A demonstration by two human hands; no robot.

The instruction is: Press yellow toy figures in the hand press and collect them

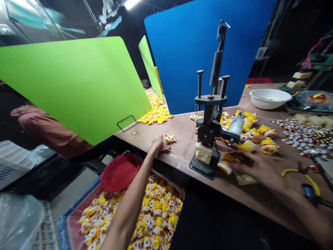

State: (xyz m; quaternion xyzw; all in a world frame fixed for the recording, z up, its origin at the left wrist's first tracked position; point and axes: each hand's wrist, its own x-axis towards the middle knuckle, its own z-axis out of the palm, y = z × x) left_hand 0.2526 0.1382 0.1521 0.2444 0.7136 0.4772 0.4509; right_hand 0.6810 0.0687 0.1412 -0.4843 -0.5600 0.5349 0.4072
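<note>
My left hand [160,144] is at the table's front edge, its fingers closed on a small yellow-and-white figure [170,139]. To the right of the hand press [208,132], my right hand [247,163] has its fingers round a yellow-striped piece [225,167]; motion blurs this hand a little. A cream block [204,152] sits under the press head, between my two hands. Behind my right hand lie several yellow-striped pieces [270,146] in a loose pile.
A bin of yellow-and-white figures [156,215] with a red basin [121,173] stands below the table [182,149]. Green [78,83] and blue [203,52] boards rise behind. Yellow-handled pliers [301,172], a white bowl [270,98] and small beads [299,135] are at right. A person's sleeve [49,128] shows left.
</note>
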